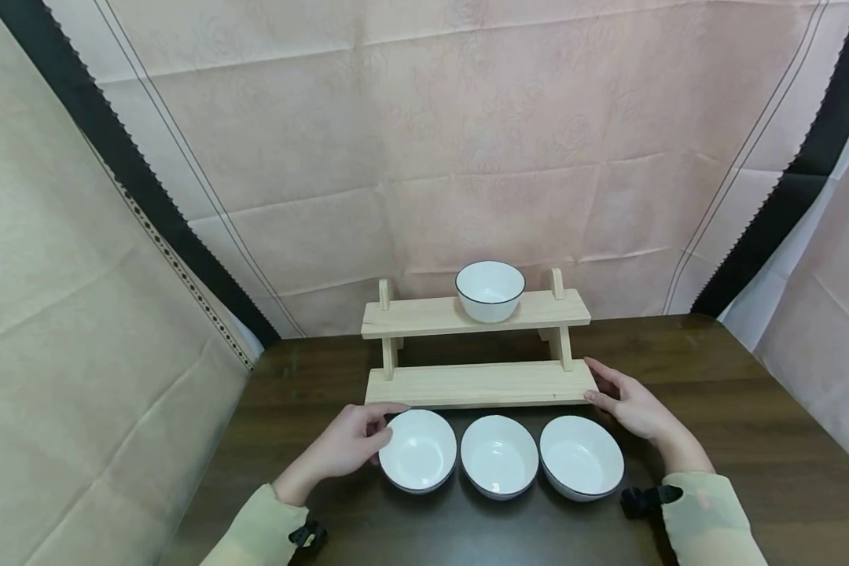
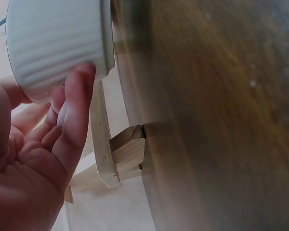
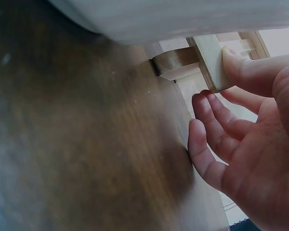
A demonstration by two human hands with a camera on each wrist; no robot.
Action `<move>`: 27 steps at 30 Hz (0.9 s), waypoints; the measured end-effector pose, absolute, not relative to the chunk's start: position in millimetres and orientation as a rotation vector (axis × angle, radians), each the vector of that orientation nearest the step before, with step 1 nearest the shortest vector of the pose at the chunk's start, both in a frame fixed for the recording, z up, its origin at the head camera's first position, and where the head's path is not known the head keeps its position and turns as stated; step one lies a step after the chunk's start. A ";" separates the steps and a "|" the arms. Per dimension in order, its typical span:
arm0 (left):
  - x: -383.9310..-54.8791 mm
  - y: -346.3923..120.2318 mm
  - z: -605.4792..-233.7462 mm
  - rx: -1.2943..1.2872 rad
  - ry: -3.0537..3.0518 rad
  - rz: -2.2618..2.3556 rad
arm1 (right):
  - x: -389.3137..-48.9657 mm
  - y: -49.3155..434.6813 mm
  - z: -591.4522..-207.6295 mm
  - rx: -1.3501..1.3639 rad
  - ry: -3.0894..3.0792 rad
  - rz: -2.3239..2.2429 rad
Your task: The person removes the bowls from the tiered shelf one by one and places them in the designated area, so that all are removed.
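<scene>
My left hand (image 1: pixel 357 436) grips the leftmost white bowl (image 1: pixel 419 450), its thumb at the near side of the rim and its index finger stretched along the back. In the left wrist view, curled fingers (image 2: pixel 76 103) lie against the bowl's ribbed outer wall (image 2: pixel 58 43). My right hand (image 1: pixel 633 405) pinches the right end of the lower board of a two-tier wooden stand (image 1: pixel 481 385). The right wrist view shows its thumb (image 3: pixel 245 72) on the board (image 3: pixel 212 62), the lower fingers loosely bent beside it.
Two more dark-rimmed white bowls, a middle one (image 1: pixel 499 456) and a right one (image 1: pixel 582 457), stand in a row before the stand. Another bowl (image 1: pixel 490 291) sits on the upper board (image 1: pixel 417 316). Pale cloth (image 1: pixel 467 157) hangs behind the dark wooden table (image 1: pixel 785 440).
</scene>
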State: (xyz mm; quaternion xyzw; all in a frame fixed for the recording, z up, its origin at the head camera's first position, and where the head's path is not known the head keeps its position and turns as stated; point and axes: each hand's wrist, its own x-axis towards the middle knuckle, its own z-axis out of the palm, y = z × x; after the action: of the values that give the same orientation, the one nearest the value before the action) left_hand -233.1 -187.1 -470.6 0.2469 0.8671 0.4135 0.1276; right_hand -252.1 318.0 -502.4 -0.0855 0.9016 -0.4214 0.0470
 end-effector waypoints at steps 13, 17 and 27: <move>-235.3 -185.9 -471.1 0.769 2.478 1.154 | -251.7 315.9 -500.3 -0.258 2.744 -1.302; -236.4 -188.6 -472.8 0.798 2.486 1.125 | -252.3 315.9 -501.6 -0.256 2.743 -1.305; -238.1 -190.0 -472.6 0.848 2.460 1.091 | -251.9 317.1 -504.0 -0.250 2.752 -1.288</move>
State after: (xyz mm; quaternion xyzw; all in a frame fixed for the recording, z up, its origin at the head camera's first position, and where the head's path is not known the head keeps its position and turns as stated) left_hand -238.1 -190.0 -472.6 0.2967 0.8608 0.3816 0.1595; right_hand -251.9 317.1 -504.0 -0.0821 0.9016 -0.4222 0.0465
